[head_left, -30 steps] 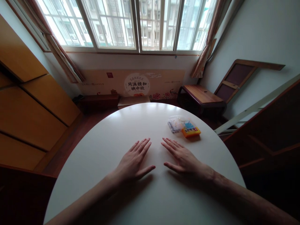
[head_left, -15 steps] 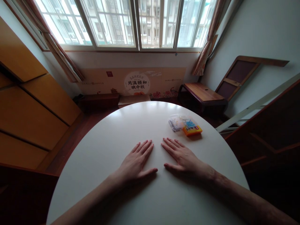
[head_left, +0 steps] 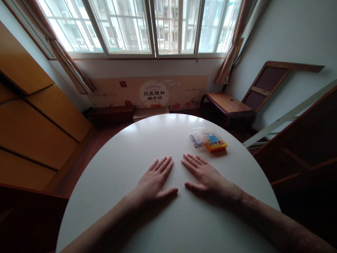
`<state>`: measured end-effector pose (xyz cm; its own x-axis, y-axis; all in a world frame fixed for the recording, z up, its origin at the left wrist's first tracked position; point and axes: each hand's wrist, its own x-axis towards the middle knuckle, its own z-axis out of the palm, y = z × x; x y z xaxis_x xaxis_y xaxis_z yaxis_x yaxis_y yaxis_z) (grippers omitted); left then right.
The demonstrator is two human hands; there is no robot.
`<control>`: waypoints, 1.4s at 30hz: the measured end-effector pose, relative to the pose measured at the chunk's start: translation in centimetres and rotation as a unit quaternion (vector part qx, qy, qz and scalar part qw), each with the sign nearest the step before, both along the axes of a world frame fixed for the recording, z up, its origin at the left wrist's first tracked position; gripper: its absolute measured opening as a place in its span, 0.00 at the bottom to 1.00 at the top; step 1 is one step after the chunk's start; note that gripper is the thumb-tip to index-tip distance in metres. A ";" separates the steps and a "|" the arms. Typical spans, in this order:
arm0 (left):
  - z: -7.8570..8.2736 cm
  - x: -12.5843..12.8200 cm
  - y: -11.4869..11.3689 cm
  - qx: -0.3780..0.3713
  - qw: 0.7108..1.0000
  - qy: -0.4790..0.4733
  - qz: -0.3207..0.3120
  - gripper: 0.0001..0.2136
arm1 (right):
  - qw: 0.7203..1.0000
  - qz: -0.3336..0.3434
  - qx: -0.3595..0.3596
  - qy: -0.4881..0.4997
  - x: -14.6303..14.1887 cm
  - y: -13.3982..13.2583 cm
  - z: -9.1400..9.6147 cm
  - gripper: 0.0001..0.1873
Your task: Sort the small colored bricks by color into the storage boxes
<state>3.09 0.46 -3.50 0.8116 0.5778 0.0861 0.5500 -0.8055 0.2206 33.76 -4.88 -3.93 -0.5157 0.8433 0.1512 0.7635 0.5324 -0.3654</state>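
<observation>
Both palms face down on a round white table. My left hand lies flat near the middle, fingers stretched toward the window and thumb out to the right. Opposite it, my right hand also rests flat, its fingers pointing up and left. A narrow gap separates the two hands, and neither holds anything. Beyond my right hand, apart from it, sit a clear plastic case and an orange box with a blue item on top. What the clear case contains is too blurred to name.
A wooden bench stands past the table's far right side. Orange-brown cabinets line the left. A printed cardboard panel leans below the barred window. Dark wooden furniture is close on the right.
The view has shifted very slightly. Both hands stay flat in the same place, and the boxes have not moved.
</observation>
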 end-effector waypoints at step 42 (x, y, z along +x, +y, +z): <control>2.0 -1.5 0.0 -0.098 0.939 -0.308 0.118 0.21 | 0.980 -0.015 0.155 0.126 3.2 5.9 7.6 0.20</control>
